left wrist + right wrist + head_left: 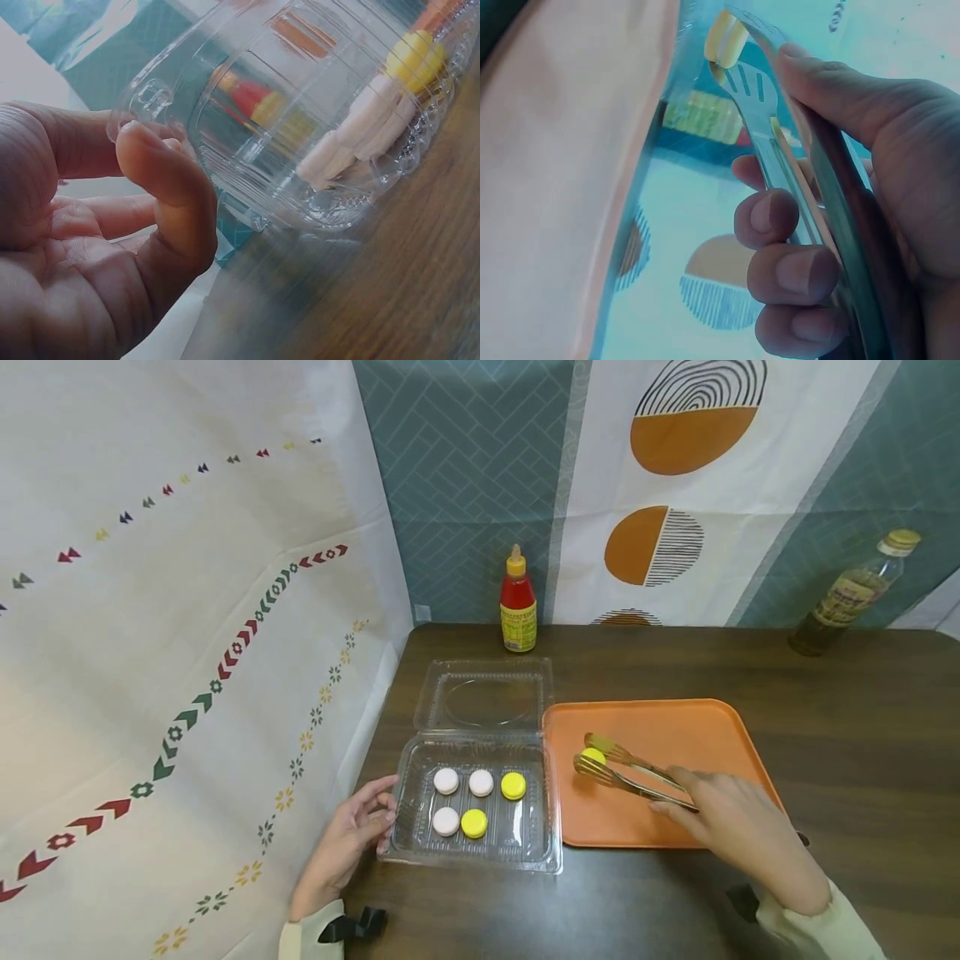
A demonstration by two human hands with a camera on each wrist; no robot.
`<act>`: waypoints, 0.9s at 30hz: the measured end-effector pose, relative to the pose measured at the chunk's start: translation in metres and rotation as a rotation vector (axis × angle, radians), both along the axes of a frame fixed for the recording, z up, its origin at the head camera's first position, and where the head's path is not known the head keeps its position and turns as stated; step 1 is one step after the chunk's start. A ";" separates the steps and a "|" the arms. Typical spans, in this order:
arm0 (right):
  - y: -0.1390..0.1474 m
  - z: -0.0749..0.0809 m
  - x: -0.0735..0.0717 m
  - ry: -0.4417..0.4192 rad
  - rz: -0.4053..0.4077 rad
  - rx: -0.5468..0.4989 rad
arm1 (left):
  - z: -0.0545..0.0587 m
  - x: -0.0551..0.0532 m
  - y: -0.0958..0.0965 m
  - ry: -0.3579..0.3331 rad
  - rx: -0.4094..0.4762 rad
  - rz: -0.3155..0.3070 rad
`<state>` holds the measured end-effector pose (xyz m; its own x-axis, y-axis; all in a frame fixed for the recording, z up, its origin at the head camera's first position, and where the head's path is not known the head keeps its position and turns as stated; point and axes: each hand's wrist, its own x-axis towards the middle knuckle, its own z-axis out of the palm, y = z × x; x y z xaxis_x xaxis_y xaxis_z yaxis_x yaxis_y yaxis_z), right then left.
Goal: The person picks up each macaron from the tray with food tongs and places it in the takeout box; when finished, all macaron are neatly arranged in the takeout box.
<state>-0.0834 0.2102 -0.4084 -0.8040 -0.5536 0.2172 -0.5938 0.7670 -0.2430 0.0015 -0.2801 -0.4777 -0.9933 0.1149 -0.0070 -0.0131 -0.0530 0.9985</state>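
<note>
A yellow macaron (596, 754) is held between the slotted heads of metal tongs (844, 195), at the left side of an orange tray (675, 735). It is shown round and bright from above; edge-on, two yellow shells are seen with a paler band between. Whether it is lifted clear of the tray is hard to judge from the head view. The tongs are gripped by the right hand (738, 818), with its fingers curled round them. The rim of a clear container (480, 853) on the surface (637, 902) is pinched between thumb and finger of the left hand (352, 835). Three whitish macarons (446, 781) and two yellow ones (513, 786) are arranged inside, in two rows.
</note>
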 end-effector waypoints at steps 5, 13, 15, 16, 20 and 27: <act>-0.011 0.011 0.000 0.003 0.024 0.018 | 0.001 -0.001 -0.001 0.006 -0.009 -0.002; -0.029 0.019 0.000 -0.021 0.050 0.046 | 0.002 0.001 -0.002 0.010 -0.017 -0.012; -0.035 0.020 0.001 -0.011 0.060 0.051 | 0.002 0.001 -0.002 0.008 -0.013 -0.010; -0.037 0.021 0.001 -0.009 0.063 0.056 | 0.002 0.001 -0.002 0.006 -0.010 -0.008; -0.050 0.022 0.002 -0.004 0.097 0.080 | 0.002 0.001 -0.001 -0.005 -0.006 -0.001; -0.067 0.021 0.000 0.010 0.210 0.072 | 0.002 0.001 -0.001 0.009 -0.001 -0.003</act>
<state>-0.0834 0.1428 -0.3875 -0.6671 -0.7232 0.1786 -0.7447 0.6411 -0.1858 0.0026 -0.2808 -0.4760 -0.9931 0.1176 0.0023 -0.0039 -0.0522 0.9986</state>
